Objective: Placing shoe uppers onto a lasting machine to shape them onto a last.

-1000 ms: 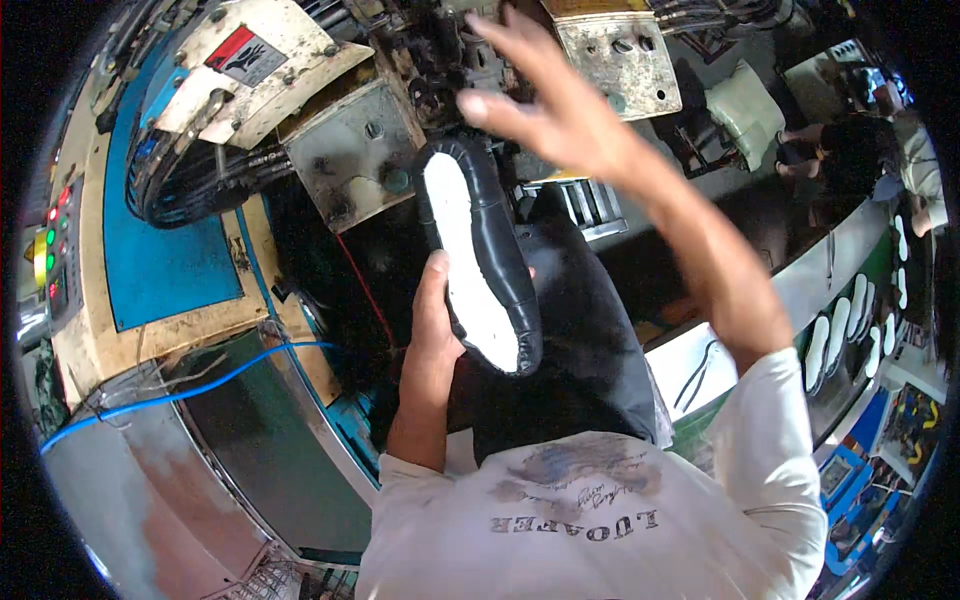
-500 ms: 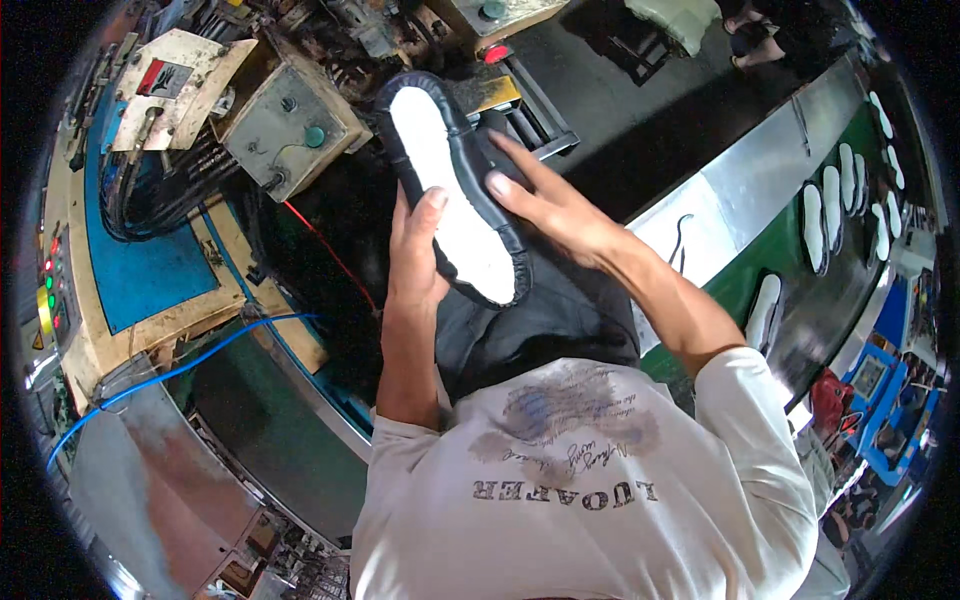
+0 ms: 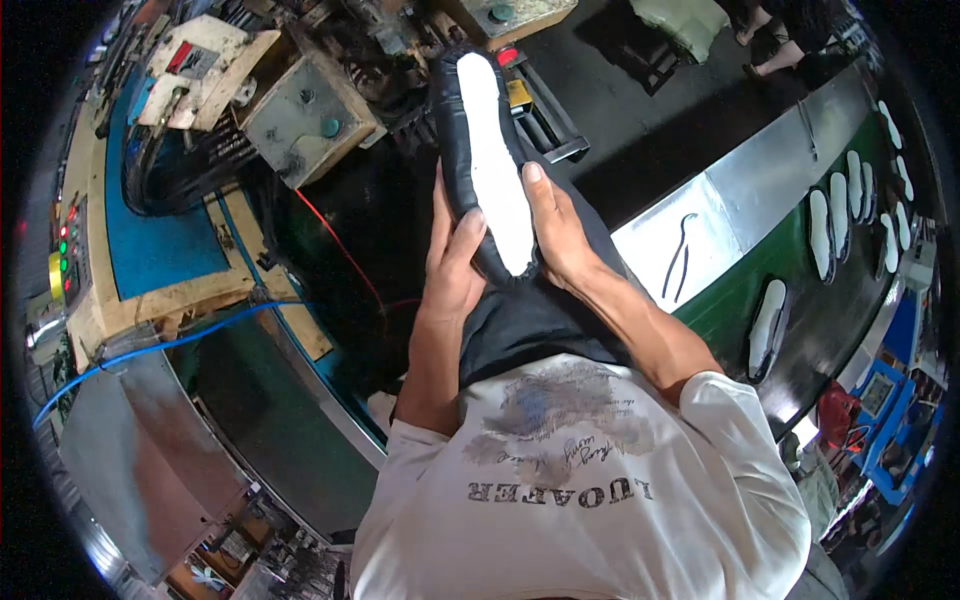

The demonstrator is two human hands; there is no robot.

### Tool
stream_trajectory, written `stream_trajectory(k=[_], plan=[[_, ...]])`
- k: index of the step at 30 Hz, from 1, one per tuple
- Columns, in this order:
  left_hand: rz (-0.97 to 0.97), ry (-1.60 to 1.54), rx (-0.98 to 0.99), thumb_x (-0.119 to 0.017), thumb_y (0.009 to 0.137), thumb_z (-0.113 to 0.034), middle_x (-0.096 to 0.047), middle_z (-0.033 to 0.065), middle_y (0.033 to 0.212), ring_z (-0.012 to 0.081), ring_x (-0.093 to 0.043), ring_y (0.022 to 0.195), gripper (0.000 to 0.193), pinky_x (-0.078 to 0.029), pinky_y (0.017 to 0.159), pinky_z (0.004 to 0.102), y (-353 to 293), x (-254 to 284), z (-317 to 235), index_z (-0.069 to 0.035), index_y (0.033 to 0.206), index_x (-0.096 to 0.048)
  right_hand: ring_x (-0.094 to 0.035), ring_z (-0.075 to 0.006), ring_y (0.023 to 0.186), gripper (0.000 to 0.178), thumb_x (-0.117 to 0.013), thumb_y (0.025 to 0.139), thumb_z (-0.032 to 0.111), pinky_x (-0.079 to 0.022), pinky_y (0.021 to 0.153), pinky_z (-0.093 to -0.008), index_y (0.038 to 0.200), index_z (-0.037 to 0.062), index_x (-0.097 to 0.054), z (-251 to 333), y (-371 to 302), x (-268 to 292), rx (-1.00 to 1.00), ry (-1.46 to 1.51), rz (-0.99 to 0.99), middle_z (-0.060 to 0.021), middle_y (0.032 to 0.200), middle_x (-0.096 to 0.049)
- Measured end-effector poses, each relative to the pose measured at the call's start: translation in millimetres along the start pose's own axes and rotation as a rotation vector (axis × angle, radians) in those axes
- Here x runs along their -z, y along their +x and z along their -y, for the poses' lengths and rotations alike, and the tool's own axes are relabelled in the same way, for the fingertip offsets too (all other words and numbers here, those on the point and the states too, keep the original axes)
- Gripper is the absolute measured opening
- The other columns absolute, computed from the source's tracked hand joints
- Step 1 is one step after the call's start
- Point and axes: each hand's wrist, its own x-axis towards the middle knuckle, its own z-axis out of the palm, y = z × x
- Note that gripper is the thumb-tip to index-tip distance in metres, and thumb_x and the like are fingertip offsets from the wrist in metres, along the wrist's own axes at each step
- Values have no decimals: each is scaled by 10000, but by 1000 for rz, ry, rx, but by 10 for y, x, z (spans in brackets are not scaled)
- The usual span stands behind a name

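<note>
A black shoe upper (image 3: pixel 492 165), lasted and turned with its white sole side toward me, is held upright in front of my body. My left hand (image 3: pixel 455 262) grips its left edge near the lower end, thumb pressed along the white underside. On the other side, my right hand (image 3: pixel 565 240) clasps the lower right edge with its thumb pointing up; its fingers are mostly hidden behind the shoe. The shoe's upper end reaches toward the dark machinery beyond.
At left stands a machine with a control box (image 3: pixel 310 115), a blue panel (image 3: pixel 165 255) and a blue hose (image 3: pixel 170 355). On the right, a green conveyor (image 3: pixel 715 315) carries several similar shoes (image 3: pixel 768 325). A hooked metal tool (image 3: pixel 682 250) lies on the metal ledge. A person's feet (image 3: pixel 778 58) show far right.
The shoe has shifted to the right in view and stands more upright. My right hand has moved lower on its edge, and my left thumb has slid to the lower left.
</note>
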Motion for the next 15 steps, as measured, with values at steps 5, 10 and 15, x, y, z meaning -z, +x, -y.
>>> stream_trajectory(k=[5, 10, 15], plan=[[-145, 118, -18, -653, 1005, -304, -362, 224, 1662, 354, -412, 1528, 916, -363, 1258, 504, -86, 30, 74, -94, 1744, -155, -643, -198, 1075, 597, -446, 1176, 499, -519, 956, -356, 1366, -35, -634, -130, -65, -98, 199, -198, -90, -142, 1175, -707], [-131, -22, 50, -688, 949, -242, -423, 231, 1610, 344, -468, 1482, 932, -399, 1236, 477, -183, 169, -36, -78, 1731, -208, -696, -213, 948, 526, -556, 1146, 406, -554, 892, -368, 1383, -53, -655, -39, -164, 520, -161, -551, 195, -162, 1027, -752], [-238, 102, 75, -664, 980, -163, -489, 156, 1555, 282, -522, 1402, 855, -429, 1187, 407, -363, 431, 448, -60, 1719, -247, -640, -408, 1091, 704, -798, 969, 421, -508, 985, -512, 1412, -98, -623, -797, -414, 2853, 335, -1508, -709, -259, 1128, -679]])
